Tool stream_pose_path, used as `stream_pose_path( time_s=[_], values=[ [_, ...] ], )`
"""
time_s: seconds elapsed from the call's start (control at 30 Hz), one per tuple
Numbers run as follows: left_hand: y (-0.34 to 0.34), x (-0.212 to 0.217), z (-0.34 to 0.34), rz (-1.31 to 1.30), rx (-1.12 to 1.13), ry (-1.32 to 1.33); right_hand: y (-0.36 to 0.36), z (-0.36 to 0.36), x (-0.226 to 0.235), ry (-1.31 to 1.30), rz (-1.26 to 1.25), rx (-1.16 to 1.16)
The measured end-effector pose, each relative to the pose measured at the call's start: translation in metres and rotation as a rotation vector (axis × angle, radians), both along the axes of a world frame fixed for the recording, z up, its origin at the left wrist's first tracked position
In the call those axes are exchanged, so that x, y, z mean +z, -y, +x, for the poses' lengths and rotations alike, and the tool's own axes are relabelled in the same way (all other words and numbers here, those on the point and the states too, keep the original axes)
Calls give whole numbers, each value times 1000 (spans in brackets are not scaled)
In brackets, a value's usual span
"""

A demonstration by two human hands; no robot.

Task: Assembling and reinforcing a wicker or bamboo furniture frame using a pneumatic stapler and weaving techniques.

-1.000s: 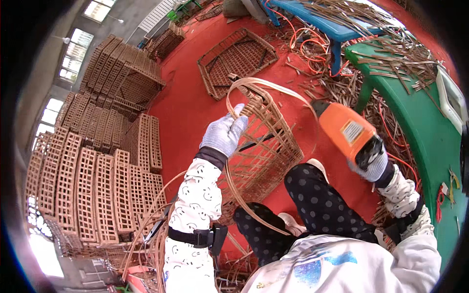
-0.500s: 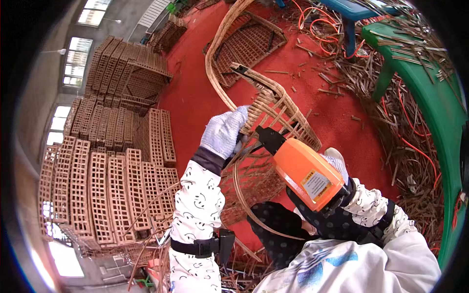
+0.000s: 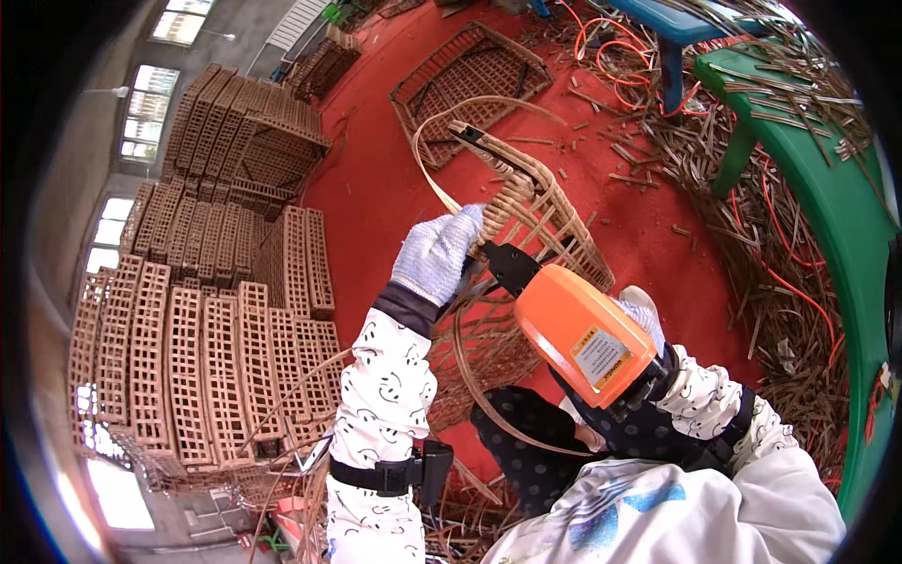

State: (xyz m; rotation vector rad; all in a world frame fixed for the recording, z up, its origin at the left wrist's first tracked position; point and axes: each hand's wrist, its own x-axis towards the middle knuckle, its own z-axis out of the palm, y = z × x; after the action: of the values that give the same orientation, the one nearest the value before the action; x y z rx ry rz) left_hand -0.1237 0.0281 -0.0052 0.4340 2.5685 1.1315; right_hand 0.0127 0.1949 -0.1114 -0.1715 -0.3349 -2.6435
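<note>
My left hand [image 3: 434, 252], in a pale knitted glove, pinches a long rattan strip [image 3: 420, 162] against a woven rattan frame [image 3: 548, 195]. From the hand the strip arcs up and over to the right. In my gloved right hand [image 3: 642, 316] is an orange nail gun [image 3: 569, 315], whose body hides most of the fingers. Its black nose points at the woven frame, close beside my left fingers. Whether the nose touches the rattan I cannot tell. Another loose strip [image 3: 467, 371] curves down toward my knees.
Stacks of woven lattice panels [image 3: 202, 371] stand on the left. A hexagonal woven tray [image 3: 474, 89] lies on the red floor [image 3: 658, 216] ahead. On the right are a green bench [image 3: 799, 141], a blue stool [image 3: 672, 38], heaped rattan scraps [image 3: 780, 320] and an orange hose [image 3: 799, 289].
The free length of rattan strip has swung down from the top and now curls to the right. The nail gun has moved slightly left, its nose closer to my left fingers.
</note>
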Motion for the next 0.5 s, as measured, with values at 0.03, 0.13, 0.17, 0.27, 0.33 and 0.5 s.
stream_pose_path(
  time_s=[0.03,0.13,0.17,0.27,0.33,0.5],
  values=[
    [0,0,0,-2,9,6,0,1,-5,-3,0,-1],
    [-1,-1,3,32,9,-19,2,4,-15,65,191,-48],
    [0,-2,3,69,2,-48,2,4,-7,42,107,-37],
    [1,-6,3,64,14,-69,0,4,-9,12,95,-44],
    [-3,-5,7,73,30,-43,-2,7,-10,3,170,-63],
    [-2,-6,12,65,-8,-188,-1,13,-19,-44,626,-212]
  ],
)
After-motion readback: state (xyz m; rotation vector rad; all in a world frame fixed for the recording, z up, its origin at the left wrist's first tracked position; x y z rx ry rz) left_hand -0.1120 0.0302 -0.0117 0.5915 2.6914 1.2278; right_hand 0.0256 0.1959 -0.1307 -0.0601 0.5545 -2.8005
